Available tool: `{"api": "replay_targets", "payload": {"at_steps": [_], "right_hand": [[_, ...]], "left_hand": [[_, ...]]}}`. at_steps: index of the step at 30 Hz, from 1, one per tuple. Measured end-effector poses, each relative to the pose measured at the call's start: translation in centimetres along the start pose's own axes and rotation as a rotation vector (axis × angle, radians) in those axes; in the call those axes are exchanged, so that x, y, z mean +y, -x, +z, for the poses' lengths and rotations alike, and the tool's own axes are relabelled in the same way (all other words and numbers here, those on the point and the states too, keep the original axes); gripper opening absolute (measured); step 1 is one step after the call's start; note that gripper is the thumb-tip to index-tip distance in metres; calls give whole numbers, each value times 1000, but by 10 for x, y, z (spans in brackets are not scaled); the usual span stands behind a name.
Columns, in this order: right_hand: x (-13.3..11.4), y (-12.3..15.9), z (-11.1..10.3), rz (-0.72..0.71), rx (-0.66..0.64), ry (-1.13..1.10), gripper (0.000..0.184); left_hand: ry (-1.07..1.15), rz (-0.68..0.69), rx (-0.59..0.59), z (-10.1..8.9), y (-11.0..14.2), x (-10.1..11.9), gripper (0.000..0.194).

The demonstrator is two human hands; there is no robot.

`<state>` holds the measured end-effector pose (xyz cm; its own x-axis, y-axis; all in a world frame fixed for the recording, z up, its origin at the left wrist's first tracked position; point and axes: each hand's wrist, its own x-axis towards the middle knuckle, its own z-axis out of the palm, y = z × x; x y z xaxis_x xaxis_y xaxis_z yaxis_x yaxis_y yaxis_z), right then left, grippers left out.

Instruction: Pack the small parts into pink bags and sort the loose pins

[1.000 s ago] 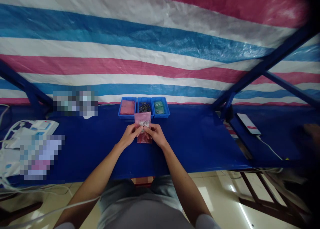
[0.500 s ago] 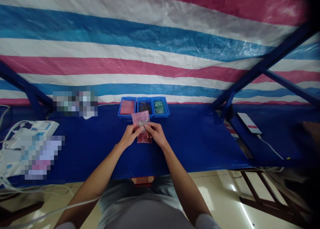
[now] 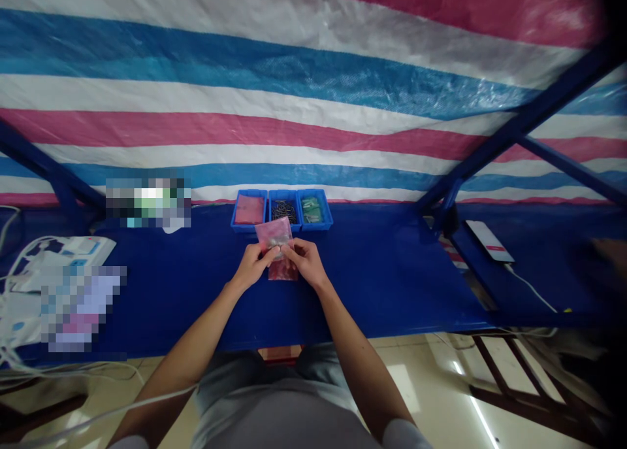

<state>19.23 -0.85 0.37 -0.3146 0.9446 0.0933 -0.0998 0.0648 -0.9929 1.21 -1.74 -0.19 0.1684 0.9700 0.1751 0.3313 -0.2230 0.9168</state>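
Observation:
My left hand [image 3: 252,266] and my right hand [image 3: 305,263] pinch the top of a small pink-tinted plastic bag [image 3: 273,233] from both sides, just above the table. Something small and shiny shows inside it, too small to name. Under my hands, a red-filled plastic bag [image 3: 283,272] lies flat, partly hidden by the held bag. Just beyond stand several blue plastic bins: one [image 3: 249,193] holds pink bags, one [image 3: 284,192] dark screws, and one [image 3: 313,192] green packets.
The blue table [image 3: 392,272] spans the view, with a white cable and papers at left. A smartphone [image 3: 488,241] on a cable lies at right. A striped tarpaulin [image 3: 313,89] and blue frame bars stand behind. A dark, blurred hand-like shape [image 3: 605,256] shows at far right.
The held bag has shifted slightly left and upward, and it now tilts a little more. My hands stay close together around it.

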Motion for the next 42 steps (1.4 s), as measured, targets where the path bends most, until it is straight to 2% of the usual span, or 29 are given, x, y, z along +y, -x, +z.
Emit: {"api": "replay_targets", "payload": {"at_steps": [4, 8, 15, 24, 33, 36, 42], "right_hand": [[0, 0, -1, -28, 64, 2, 36], [1, 0, -3, -42, 122, 12, 38], [-1, -1, 0, 16, 43, -46, 37], [-3, -1, -1, -8, 63, -54, 35], [-4, -1, 1, -4, 31, -69, 34], [-4, -1, 0, -15, 48, -40, 34], [-1, 0, 0, 22, 5, -57, 34]], "left_hand": [[113, -23, 40, 2, -1, -3, 34], [155, -9, 123, 2, -3, -5, 30], [99, 11, 180, 0, -2, -4, 33], [200, -48, 59, 1, -1, -1, 35], [165, 0, 78, 2, -1, -8, 32], [168, -24, 68, 2, -1, -6, 33], [202, -35, 73, 0, -1, -3, 35]]}}
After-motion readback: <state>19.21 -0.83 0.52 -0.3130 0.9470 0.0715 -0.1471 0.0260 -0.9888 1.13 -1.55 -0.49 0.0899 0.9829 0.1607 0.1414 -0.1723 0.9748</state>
